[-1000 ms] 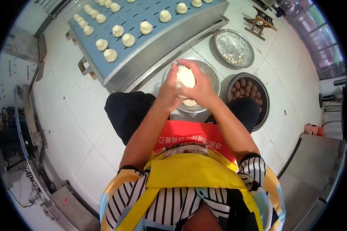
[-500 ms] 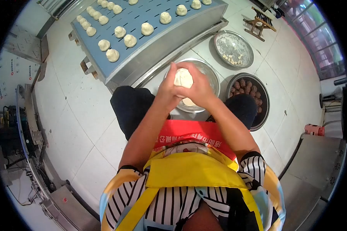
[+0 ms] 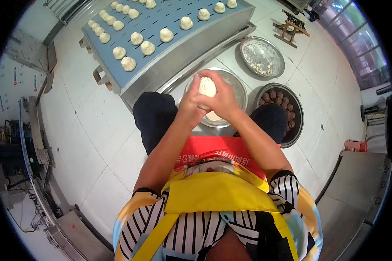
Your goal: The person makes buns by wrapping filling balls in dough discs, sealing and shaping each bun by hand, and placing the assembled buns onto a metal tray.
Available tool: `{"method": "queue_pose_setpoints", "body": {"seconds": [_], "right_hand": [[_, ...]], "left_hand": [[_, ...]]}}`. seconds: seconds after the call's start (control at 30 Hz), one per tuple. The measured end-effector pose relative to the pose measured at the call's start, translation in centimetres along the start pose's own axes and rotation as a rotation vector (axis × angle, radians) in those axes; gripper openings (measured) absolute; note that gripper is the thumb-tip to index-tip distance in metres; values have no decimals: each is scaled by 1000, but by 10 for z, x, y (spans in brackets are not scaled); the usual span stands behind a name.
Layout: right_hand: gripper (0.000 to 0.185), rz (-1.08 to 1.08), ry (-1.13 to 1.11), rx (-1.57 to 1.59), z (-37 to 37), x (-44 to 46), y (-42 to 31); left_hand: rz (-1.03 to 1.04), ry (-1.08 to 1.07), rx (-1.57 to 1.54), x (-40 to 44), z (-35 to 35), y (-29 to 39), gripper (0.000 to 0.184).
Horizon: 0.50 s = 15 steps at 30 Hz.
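Note:
A pale ball of dough is cupped between my two hands, its top showing between the thumbs and fingers. My left hand wraps its left side, and my right hand curves round its right side. Both are above a steel bowl, in which a piece of pale material shows below my wrists. To the right, a dark-rimmed tub holds several brown balls.
Several dough balls sit in rows on a blue slotted surface with a metal frame. Behind the tub is a floury round pan. A small wooden stool stands at the back right. Metal equipment lines the right side.
The dough stays in my hands, which have shifted only slightly round it. The knee on the left has moved inward, to the right.

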State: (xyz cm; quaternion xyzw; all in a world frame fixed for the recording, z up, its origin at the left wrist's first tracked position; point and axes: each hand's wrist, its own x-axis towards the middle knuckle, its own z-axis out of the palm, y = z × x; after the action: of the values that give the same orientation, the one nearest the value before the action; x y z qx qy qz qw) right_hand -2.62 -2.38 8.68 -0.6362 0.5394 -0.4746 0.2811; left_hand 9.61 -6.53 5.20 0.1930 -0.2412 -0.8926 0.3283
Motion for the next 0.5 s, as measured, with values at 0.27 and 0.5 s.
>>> {"method": "queue_pose_setpoints", "body": {"seconds": [0.27, 0.5], "right_hand": [[70, 0, -65, 19, 12, 17, 28], [66, -309, -240, -442, -4, 41, 34]], "left_hand": [[40, 188, 50, 16, -22, 3, 53], [-11, 328, -60, 35, -31, 10, 68]]}}
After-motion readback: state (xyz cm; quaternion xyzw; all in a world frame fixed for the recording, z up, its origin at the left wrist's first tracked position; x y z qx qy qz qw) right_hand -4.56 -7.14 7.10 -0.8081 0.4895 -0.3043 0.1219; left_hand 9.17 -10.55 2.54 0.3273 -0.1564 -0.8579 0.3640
